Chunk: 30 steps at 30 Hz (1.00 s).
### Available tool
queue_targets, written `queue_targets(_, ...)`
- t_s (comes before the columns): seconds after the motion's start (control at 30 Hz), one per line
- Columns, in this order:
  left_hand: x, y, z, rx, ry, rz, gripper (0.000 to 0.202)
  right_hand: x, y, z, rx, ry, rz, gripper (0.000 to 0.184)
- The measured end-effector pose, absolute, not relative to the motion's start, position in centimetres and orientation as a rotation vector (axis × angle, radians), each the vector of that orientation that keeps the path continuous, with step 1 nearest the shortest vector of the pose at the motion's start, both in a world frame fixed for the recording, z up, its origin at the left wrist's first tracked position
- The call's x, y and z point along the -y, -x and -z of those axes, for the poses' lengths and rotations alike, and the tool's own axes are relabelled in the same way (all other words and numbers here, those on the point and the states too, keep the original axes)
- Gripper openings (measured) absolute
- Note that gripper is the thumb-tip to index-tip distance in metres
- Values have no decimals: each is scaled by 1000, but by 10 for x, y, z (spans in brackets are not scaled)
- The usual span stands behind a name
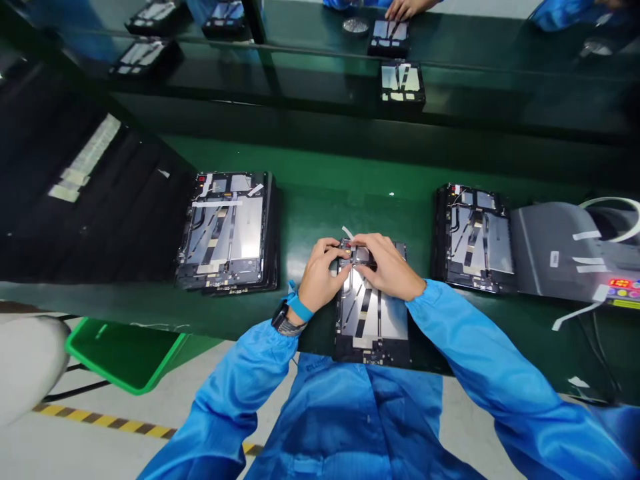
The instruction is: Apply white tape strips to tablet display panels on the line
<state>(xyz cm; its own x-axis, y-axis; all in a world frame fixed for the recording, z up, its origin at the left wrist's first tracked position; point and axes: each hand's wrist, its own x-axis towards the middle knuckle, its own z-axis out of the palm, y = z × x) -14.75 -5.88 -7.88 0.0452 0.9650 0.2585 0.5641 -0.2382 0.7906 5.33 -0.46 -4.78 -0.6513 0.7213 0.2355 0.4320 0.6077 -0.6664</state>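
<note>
An opened tablet [395,320], its inner metal plate and flat cables exposed, lies in front of me at the table's near edge. Over its upper left corner my left hand [320,277] is closed, thumb and fingers bent together at the corner parts. My right hand [393,270] reaches across the top from the right, fingers curled with the tips against the same area. A short white tape strip [347,233] sticks out just beyond the right fingertips. Whatever small piece lies between the fingers is hidden.
Stacks of opened tablets stand at left [250,230] and right [495,240]. Beside the right stack sits a grey tape dispenser [550,243] with lit buttons. A black panel [125,220] borders the left side. Below is a green bin [125,383]. Across the partition, a co-worker's hand [407,8] touches another tablet.
</note>
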Motion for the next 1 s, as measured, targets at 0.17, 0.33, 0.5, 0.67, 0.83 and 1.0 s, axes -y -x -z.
queue_targets(0.17,61,145,80,-1563,-1798,-1132,9,-12,-47,45,2376,914,-755,48)
queue_targets(0.33,61,141,79,-1597,-1796,-1147,10,-10,-45,39,2404,894,-791,39)
queue_targets(0.5,61,141,77,-1651,-1815,-1129,10,-12,-42,42,2290,962,-740,36)
queue_targets(0.67,61,143,78,-1674,-1793,-1113,9,-18,-37,48,2251,1007,-885,42)
queue_targets(0.83,59,144,80,-1709,-1708,-1108,7,-24,-30,49,2195,1094,-981,40)
queue_targets(1.0,58,145,81,-1705,-1683,-1085,6,-16,-31,40,2148,1081,-1078,35)
